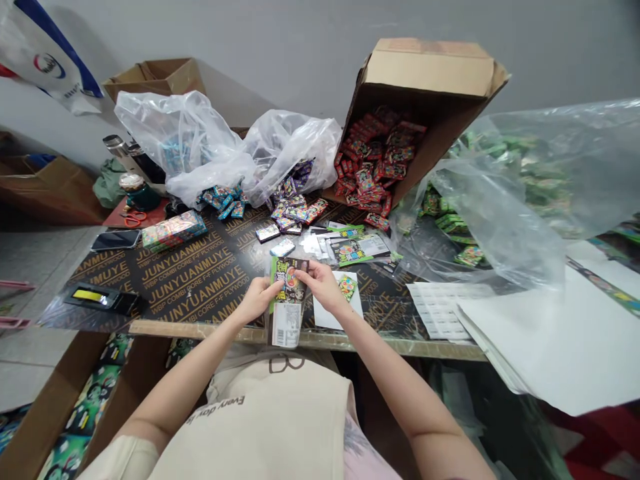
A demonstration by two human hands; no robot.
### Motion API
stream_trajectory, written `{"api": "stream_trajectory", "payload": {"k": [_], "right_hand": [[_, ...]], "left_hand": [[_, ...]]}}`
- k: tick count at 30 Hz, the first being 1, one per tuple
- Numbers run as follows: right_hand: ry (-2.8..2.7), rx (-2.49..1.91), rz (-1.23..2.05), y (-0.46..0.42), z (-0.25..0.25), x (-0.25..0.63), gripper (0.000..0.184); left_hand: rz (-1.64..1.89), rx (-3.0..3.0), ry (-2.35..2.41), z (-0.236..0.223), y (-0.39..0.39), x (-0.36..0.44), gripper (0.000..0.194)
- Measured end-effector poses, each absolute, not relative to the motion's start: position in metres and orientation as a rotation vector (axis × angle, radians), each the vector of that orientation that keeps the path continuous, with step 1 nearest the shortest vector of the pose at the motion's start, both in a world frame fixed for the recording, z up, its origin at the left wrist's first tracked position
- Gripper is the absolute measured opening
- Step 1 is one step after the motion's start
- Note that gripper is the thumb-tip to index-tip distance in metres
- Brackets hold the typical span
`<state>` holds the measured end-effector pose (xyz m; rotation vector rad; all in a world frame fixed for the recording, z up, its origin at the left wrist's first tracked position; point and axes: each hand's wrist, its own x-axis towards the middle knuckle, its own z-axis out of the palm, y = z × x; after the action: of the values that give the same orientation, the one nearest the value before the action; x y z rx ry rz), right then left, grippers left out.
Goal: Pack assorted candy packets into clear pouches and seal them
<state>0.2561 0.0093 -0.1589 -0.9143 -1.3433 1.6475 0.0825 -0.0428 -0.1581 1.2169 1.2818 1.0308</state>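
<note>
A printed plastic pouch [287, 317] in black and green, with a barcode on its lower part, is held upright at the table's front edge. My left hand [257, 300] pinches its left side, thumb across the front. On the upper right side my right hand [324, 285] grips it with thumb and fingers. Just right of that hand a small green packet [347, 288] lies on a white sheet [327, 315]. Behind the hands are a light blue-and-white small box [283, 247] and a pile of flat printed pouches [357, 248].
A tilted cardboard box [430, 70] spills red packets [370, 190]. Clear bags hold blue packets [225, 200], purple packets [293, 210] and green packets [455, 227]. At left lie a phone [116, 240], a tape-like black case [103, 298] and orange scissors [134, 219]. White sheets [565, 333] overhang at right.
</note>
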Motion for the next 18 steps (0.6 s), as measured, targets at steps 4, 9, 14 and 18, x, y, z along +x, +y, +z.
{"api": "stream_trajectory", "payload": {"k": [4,9,14,18], "right_hand": [[-1.443,-0.798,1.985,0.000,-0.170,0.259,0.046],[-1.452,-0.958,1.778,-0.006,-0.189,0.262,0.038],[-1.335,-0.941,1.661,-0.002,-0.193,0.263,0.048],[-1.286,-0.931,1.623,-0.004,-0.187,0.260,0.045]], "left_hand": [[1.114,1.067,1.256,-0.164,-0.036,0.076,0.048],[1.079,1.063,1.226,-0.175,-0.036,0.072,0.038],[1.034,1.051,1.116,-0.183,-0.041,0.078,0.042],[1.240,1.041,1.088,-0.181,-0.039,0.087,0.038]]}}
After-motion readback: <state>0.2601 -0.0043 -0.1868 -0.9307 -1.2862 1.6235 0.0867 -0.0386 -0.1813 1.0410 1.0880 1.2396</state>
